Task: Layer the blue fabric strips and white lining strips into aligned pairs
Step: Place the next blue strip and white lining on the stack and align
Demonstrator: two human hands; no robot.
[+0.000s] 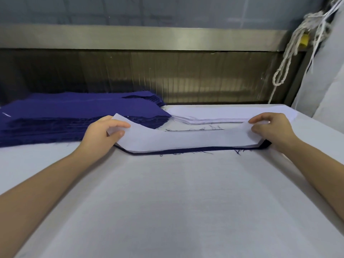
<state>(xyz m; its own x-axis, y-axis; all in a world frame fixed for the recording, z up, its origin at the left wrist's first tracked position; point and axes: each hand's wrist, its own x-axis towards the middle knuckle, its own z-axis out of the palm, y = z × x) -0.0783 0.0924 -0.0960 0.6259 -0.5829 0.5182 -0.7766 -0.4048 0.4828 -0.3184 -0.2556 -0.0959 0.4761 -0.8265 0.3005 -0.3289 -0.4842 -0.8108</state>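
Well, white-clothed table (176,202) (steel ledge (139,37) behind).

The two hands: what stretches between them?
A white lining strip, pinched at each end by the left hand and right hand, lying over a blue strip, in the head view.
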